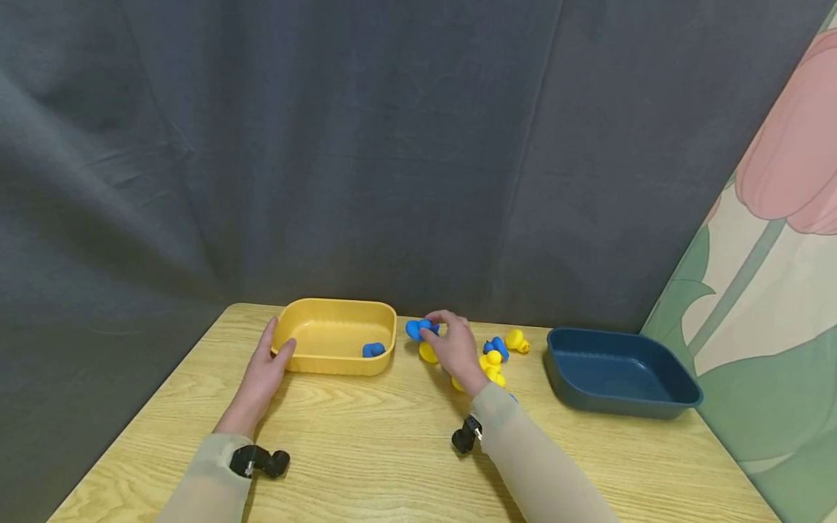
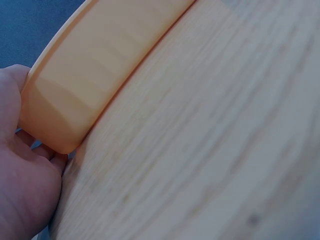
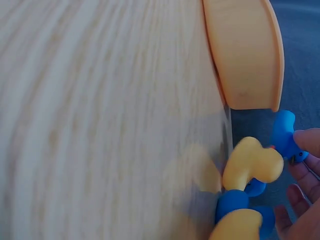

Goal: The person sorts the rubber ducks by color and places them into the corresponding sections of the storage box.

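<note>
My left hand (image 1: 260,374) grips the left end of a yellow plastic bin (image 1: 336,365), its thumb at the front rim and its fingers round the outer side. Inside the bin, near its right end, lies one blue toy duck (image 1: 373,350). Just right of the bin, my right hand (image 1: 460,354) pinches another blue rubber duck (image 3: 284,135) between thumb and fingers. Below that duck sits a yellow duck (image 3: 250,162) in the right wrist view. More yellow ducks (image 1: 493,361) lie beside and partly behind my right wrist.
A dark blue bin (image 1: 621,407) stands on the right of the wooden table (image 1: 366,443). Between it and my right hand lie a blue duck (image 1: 500,347) and a yellow duck (image 1: 515,339). A grey curtain (image 1: 392,160) hangs behind the table.
</note>
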`<action>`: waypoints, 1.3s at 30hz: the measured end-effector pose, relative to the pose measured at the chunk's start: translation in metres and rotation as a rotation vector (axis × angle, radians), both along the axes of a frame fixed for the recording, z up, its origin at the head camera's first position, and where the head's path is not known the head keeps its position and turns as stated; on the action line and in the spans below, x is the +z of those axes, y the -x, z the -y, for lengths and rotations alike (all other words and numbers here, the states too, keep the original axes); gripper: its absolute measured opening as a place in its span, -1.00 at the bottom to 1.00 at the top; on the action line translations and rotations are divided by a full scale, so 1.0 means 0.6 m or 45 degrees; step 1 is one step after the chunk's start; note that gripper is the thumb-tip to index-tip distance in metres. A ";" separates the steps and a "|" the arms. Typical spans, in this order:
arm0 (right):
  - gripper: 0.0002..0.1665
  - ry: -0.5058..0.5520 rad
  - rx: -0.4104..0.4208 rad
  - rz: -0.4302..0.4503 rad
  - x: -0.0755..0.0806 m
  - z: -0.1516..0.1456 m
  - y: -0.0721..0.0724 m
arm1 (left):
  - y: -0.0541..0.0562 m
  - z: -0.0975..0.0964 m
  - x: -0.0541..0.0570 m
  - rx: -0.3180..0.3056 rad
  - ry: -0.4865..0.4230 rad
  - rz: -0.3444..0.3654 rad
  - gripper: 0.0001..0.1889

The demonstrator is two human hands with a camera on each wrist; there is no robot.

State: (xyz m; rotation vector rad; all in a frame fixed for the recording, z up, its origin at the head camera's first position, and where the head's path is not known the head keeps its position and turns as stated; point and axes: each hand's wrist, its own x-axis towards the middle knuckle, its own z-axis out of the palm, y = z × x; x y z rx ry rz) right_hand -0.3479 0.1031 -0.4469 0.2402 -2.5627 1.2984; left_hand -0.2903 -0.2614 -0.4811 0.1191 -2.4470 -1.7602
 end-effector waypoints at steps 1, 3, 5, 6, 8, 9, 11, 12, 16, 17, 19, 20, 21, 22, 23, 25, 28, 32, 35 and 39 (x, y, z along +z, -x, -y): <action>-0.70 0.014 -0.004 -0.009 0.001 0.000 0.000 | 0.000 0.000 0.000 -0.001 0.002 0.000 -0.11; -0.69 0.038 -0.012 -0.025 0.004 -0.001 -0.001 | 0.001 0.000 0.000 0.003 0.006 0.006 -0.12; -0.67 0.059 -0.014 -0.044 0.008 0.000 -0.004 | 0.001 0.001 0.000 -0.001 -0.004 0.006 -0.12; -0.66 0.066 -0.013 -0.054 0.010 0.001 -0.005 | 0.001 0.001 0.000 -0.003 -0.008 0.004 -0.12; -0.65 0.073 -0.013 -0.068 0.012 0.004 -0.007 | 0.001 0.002 0.000 -0.004 -0.016 0.005 -0.13; -0.64 0.078 -0.011 -0.072 0.013 0.006 -0.008 | 0.001 0.002 0.000 -0.006 -0.020 0.003 -0.14; -0.64 0.097 -0.001 -0.073 0.015 0.009 -0.010 | 0.001 0.003 0.000 -0.007 -0.024 0.000 -0.14; -0.64 0.106 0.004 -0.072 0.017 0.011 -0.011 | 0.001 0.003 0.000 -0.006 -0.023 0.000 -0.14; -0.66 0.144 0.026 -0.058 0.024 0.020 -0.017 | 0.000 0.002 0.001 -0.004 -0.017 0.000 -0.12; -0.66 0.149 0.031 -0.057 0.025 0.023 -0.019 | 0.000 0.002 0.001 -0.003 -0.013 0.001 -0.12; -0.66 0.155 0.034 -0.065 0.029 0.028 -0.021 | 0.000 0.001 0.002 -0.002 -0.006 0.006 -0.11; -0.65 0.162 0.038 -0.069 0.030 0.030 -0.023 | 0.000 0.001 0.002 -0.003 -0.006 0.009 -0.11; -0.65 0.169 0.042 -0.075 0.031 0.033 -0.024 | 0.000 0.001 0.001 -0.003 -0.005 0.011 -0.11; -0.65 0.182 0.050 -0.081 0.032 0.036 -0.024 | 0.001 0.001 0.000 -0.002 -0.005 0.013 -0.11; -0.65 0.190 0.058 -0.085 0.033 0.038 -0.026 | 0.002 0.001 0.000 -0.003 -0.004 0.015 -0.11; -0.66 0.205 0.074 -0.088 0.034 0.043 -0.028 | 0.002 0.001 -0.001 -0.004 -0.007 0.021 -0.11; -0.68 0.213 0.098 -0.088 0.034 0.049 -0.032 | 0.003 0.000 -0.002 0.001 -0.003 0.031 -0.11; -0.70 0.218 0.125 -0.075 0.033 0.059 -0.035 | 0.005 -0.001 -0.003 0.007 -0.005 0.030 -0.12; -0.70 0.216 0.139 -0.062 0.032 0.067 -0.037 | 0.005 0.000 -0.006 0.004 -0.002 0.025 -0.12; -0.69 0.198 0.144 -0.053 0.026 0.079 -0.038 | 0.005 0.000 -0.007 0.000 -0.002 0.020 -0.12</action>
